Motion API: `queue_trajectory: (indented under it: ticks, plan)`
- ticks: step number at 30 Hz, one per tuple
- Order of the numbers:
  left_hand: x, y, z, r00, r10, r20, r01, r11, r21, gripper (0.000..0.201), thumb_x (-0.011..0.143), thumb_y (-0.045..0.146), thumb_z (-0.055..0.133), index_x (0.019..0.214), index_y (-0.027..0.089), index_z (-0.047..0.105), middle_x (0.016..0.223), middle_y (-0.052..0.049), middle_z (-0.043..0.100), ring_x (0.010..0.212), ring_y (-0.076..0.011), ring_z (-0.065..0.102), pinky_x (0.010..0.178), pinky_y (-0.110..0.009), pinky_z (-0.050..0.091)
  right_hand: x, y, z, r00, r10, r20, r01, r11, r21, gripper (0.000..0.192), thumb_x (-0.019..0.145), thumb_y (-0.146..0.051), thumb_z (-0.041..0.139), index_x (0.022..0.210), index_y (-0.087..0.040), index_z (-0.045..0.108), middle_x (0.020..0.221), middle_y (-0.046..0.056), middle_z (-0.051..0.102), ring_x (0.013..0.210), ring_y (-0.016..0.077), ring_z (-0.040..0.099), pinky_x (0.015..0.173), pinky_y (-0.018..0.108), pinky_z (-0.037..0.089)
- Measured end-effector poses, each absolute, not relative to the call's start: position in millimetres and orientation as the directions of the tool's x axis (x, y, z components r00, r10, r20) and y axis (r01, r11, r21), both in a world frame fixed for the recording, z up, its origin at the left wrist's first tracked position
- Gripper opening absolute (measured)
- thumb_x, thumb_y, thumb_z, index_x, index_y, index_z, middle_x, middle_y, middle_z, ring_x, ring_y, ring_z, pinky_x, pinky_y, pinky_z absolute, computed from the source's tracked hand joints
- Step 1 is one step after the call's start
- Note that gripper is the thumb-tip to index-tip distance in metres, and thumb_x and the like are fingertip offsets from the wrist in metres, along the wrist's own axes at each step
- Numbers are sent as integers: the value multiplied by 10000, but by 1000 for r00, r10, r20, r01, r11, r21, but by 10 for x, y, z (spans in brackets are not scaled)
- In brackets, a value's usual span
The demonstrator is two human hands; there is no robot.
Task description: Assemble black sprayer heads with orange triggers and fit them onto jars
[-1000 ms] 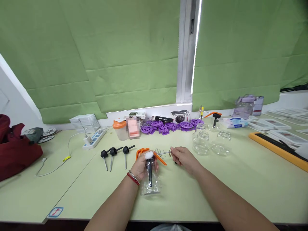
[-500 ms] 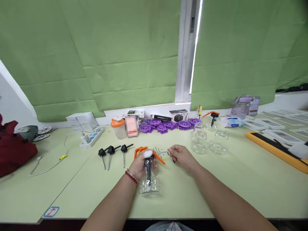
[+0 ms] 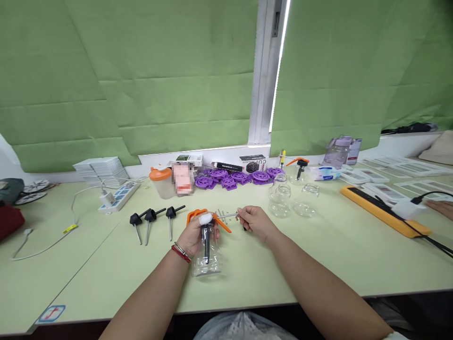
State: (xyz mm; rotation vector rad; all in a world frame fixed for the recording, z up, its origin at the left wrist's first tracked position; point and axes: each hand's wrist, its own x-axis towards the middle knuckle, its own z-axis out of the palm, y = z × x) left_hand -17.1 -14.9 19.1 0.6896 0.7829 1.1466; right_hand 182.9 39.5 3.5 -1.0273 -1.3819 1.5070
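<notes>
My left hand (image 3: pixel 190 240) is wrapped round the neck of a clear bottle (image 3: pixel 208 268), which stands upright at the front of the table. Inside the bottle hangs a black tube (image 3: pixel 207 245). An orange lever (image 3: pixel 223 224) slants down to the right from the bottle's top, and a white wrap covers my left thumb. Between its fingertips my right hand (image 3: pixel 257 223) pinches the end of a thin metal rod (image 3: pixel 230 215), which runs level toward the bottle top. Behind the bottle lie another orange handle (image 3: pixel 194 215) and several small metal pins (image 3: pixel 221 215).
Three black pump heads (image 3: pixel 150 216) with metal stems lie left. Clear bottles (image 3: pixel 280 208) stand to the right, near an assembled orange-levered bottle (image 3: pixel 300 172). Purple wheel-shaped parts (image 3: pixel 226 180) line the back. A yellow-orange power strip (image 3: pixel 375 212) and another person's hand (image 3: pixel 442 208) are far right.
The view has swung to the right, so the scene sits further left. Both hands keep their hold on the bottle and rod. Another person's hand now shows at the right edge.
</notes>
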Motion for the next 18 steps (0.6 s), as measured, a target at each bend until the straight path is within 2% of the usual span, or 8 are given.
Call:
queue_trajectory:
  ticks: [5, 7, 9, 11, 13, 16, 18]
  plan:
    - [-175, -159, 190, 206, 962, -181, -524, 264, 810, 171, 741, 275, 624, 834, 132, 628, 615, -38, 613, 503, -157, 598, 492, -267, 490, 1844, 467, -3, -269, 958, 94, -70, 78, -994, 237, 653, -367, 682, 751, -169, 596, 589, -36, 550, 471, 69, 431, 477, 219, 369]
    - [-191, -156, 194, 194, 965, -174, -540, 253, 803, 178, 740, 281, 626, 840, 134, 630, 617, -38, 617, 508, -158, 599, 502, -273, 494, 1870, 499, -16, -229, 963, 139, 32, 150, -988, 174, 680, -317, 643, 770, -170, 621, 626, -18, 572, 518, 93, 466, 526, 242, 395]
    - [-214, -147, 198, 176, 974, -144, -562, 219, 798, 183, 737, 291, 626, 835, 136, 629, 616, -37, 617, 513, -163, 601, 507, -278, 495, 1890, 512, -27, -227, 953, 201, 232, 253, -939, 119, 720, -257, 588, 778, -175, 652, 722, 16, 623, 613, 123, 524, 599, 261, 411]
    - [-237, -135, 201, 156, 981, -111, -577, 182, 796, 181, 734, 297, 625, 823, 140, 625, 617, -34, 616, 519, -170, 604, 500, -280, 491, 1888, 502, -31, -301, 919, 256, 465, 376, -802, 139, 741, -176, 537, 743, -182, 675, 815, 40, 654, 734, 151, 563, 680, 270, 405]
    - [-253, -127, 202, 144, 984, -103, -575, 168, 801, 175, 732, 298, 622, 811, 141, 622, 620, -32, 613, 519, -175, 605, 482, -276, 481, 1859, 477, -25, -400, 879, 260, 646, 472, -600, 208, 717, -84, 497, 664, -178, 675, 813, 48, 656, 771, 161, 567, 687, 264, 375]
    - [-260, -130, 207, 134, 985, -109, -561, 166, 811, 173, 734, 297, 618, 812, 142, 623, 624, -31, 610, 519, -177, 603, 466, -272, 470, 1793, 446, -11, -483, 849, 215, 783, 528, -327, 253, 622, 15, 474, 583, -164, 649, 719, 50, 632, 684, 155, 546, 597, 260, 307]
    - [-256, -140, 213, 139, 985, -100, -558, 161, 814, 173, 735, 297, 618, 811, 143, 626, 624, -29, 609, 521, -176, 603, 470, -274, 470, 1761, 444, -12, -508, 838, 200, 806, 544, -232, 267, 584, 40, 474, 590, -162, 649, 698, 46, 626, 650, 151, 535, 568, 262, 273]
